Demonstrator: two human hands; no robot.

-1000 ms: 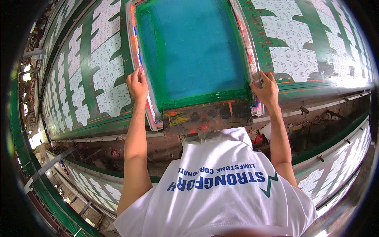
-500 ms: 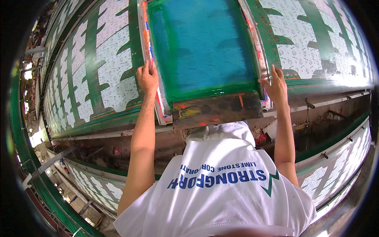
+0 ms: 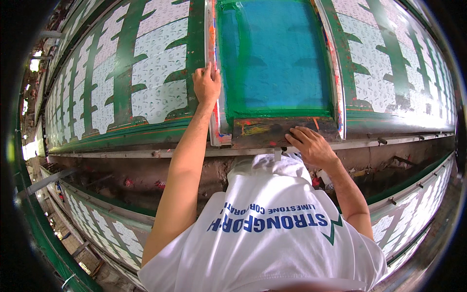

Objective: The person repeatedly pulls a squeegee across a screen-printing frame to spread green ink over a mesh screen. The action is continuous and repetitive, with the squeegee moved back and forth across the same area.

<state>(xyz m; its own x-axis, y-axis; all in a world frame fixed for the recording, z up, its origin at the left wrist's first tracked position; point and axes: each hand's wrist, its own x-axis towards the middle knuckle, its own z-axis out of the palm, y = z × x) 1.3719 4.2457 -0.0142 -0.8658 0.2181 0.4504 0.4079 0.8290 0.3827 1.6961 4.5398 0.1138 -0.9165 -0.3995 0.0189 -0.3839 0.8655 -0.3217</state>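
1. Screen frame (image 3: 275, 68), blue-green mesh, lies flat on the long printing table (image 3: 389, 129), over the white-and-green patterned fabric (image 3: 155, 73).
2. Left hand (image 3: 206, 86) grips the frame's left rail, fingers wrapped over the edge.
3. Right hand (image 3: 311, 145) rests open, fingers spread flat on the paint-stained near end bar (image 3: 262, 130), clasping nothing.
4. White shirt (image 3: 272, 233) fills the lower view.

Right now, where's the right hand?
Head view, right of centre: the right hand rests on the paint-stained near bar of the screen frame.
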